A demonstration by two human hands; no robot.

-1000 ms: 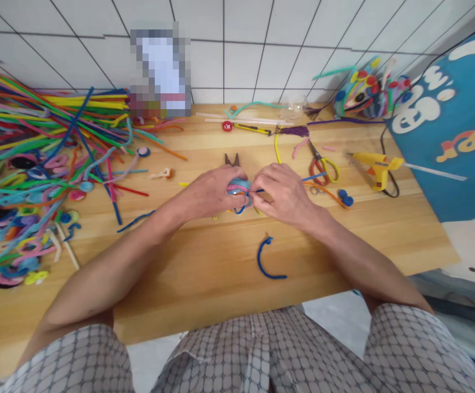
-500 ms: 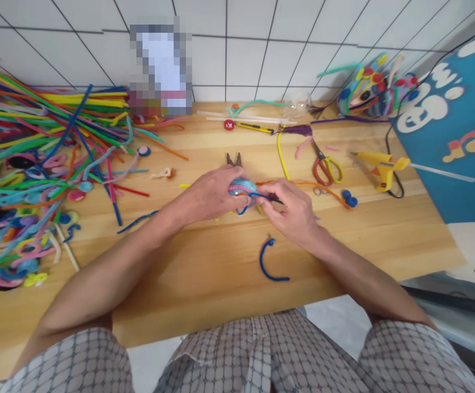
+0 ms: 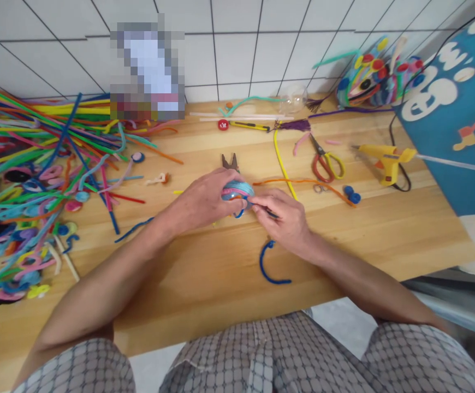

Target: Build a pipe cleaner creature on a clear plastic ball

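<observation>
**Stem-Wrapped Ball: Hand Positions and Worktop Layout**

Far left: a heap of multicoloured pipe cleaners (image 3: 63, 128) lies on the worktop (image 3: 205, 273), with coiled pieces in front of it. To its right, against the tiled wall, a pixelated object (image 3: 151, 71) shows no readable label.

Left of centre: the left hand (image 3: 211, 197) has its grip clamped on the wrapped ball (image 3: 238, 188), which shows light-blue and pink windings. The ball is between the two hands; contact with the worktop cannot be determined. Directly behind the left hand, the pliers (image 3: 229, 161) point toward the wall with jaws apart. Further back lies a red disc (image 3: 223, 125); its white marking is too small to read. The yellow cutter (image 3: 249, 126) lies just beside it.

Right of centre: the right hand (image 3: 284, 215) has its grip pinched together on a dark-blue pipe cleaner (image 3: 272, 214) at the ball's right side. A curved blue piece (image 3: 262, 267) lies nearer the worktop's front edge.

Right: the scissors (image 3: 324, 164) lie with blades toward the wall, followed by a yellow glue gun (image 3: 386, 159). Far right: a blue board (image 3: 434, 169) carries white and orange lettering, partly cut off; the wording cannot be read with certainty.
</observation>
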